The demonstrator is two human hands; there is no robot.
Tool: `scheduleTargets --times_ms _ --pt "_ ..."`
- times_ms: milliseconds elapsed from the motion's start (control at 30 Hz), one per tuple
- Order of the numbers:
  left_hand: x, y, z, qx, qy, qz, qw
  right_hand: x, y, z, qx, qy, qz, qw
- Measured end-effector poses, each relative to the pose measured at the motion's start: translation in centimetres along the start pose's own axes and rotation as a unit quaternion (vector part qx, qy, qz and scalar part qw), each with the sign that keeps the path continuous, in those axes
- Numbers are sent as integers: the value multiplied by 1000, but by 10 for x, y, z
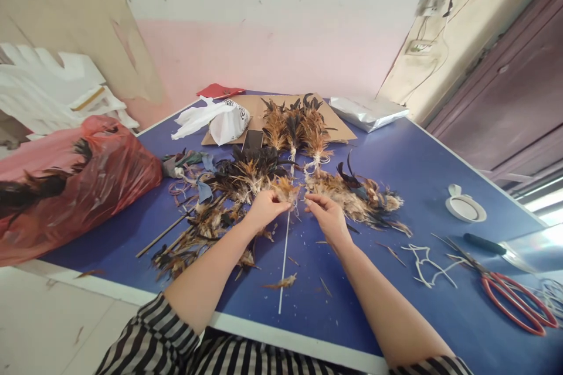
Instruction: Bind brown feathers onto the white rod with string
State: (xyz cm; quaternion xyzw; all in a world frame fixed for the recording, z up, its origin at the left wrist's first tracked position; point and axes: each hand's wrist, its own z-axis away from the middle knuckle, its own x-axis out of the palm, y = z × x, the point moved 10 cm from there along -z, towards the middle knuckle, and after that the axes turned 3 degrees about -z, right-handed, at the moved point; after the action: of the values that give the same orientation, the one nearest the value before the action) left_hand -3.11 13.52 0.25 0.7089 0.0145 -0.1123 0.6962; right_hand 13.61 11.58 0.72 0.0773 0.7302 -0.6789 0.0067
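My left hand (267,210) pinches the base of a small bunch of brown feathers (285,189), held just above the table near its white centre line. Thin pale strands hang below that bunch. Close by on the right, my right hand (329,220) has thumb and fingers pressed together; what they grip, if anything, is too small to make out. Dark-tipped feathers (253,170) lie beyond my left hand. A pile of pale brown feathers (345,196) rests past my right hand. Tied feather bundles (292,129) stretch across a cardboard sheet (341,123) farther back.
At right on the blue table (352,322) lie red-handled scissors (514,299), a dark-handled knife (486,243), white string (428,266) and a tape roll (466,208). A red plastic bag (118,170) with feathers bulges at left. A phone (253,140) and white bag (229,123) sit behind.
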Motion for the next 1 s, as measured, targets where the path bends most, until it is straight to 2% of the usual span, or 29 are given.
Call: scheduleTargets --times_ms 100,233,300,400,467,567,667,767,867,1000 --pt "-26 -1 -9 -17 27 -83 996 -8 3 -5 0 21 24 999" --pt "-57 6 -21 -19 58 -165 984 -11 10 -11 -15 18 45 999" --pt "-76 16 -19 -15 109 -256 960 -12 11 -13 -29 13 78 996" --pt "-91 50 -4 62 198 -385 899 -13 6 -13 -69 9 142 987" --pt "-82 69 9 114 205 -406 883 -15 1 -12 -97 13 183 978" --pt "-51 83 20 165 150 -369 902 -13 -9 -9 -145 18 250 957" --pt "-10 77 19 165 64 -350 920 1 -18 -2 -207 -8 325 923" --pt "24 55 10 136 9 -399 907 14 -20 3 -238 -34 383 892" --pt "37 34 -2 99 34 -441 891 8 -18 0 -230 -18 383 894" --pt "42 23 -13 80 41 -394 915 -21 -21 -9 -202 50 314 926"
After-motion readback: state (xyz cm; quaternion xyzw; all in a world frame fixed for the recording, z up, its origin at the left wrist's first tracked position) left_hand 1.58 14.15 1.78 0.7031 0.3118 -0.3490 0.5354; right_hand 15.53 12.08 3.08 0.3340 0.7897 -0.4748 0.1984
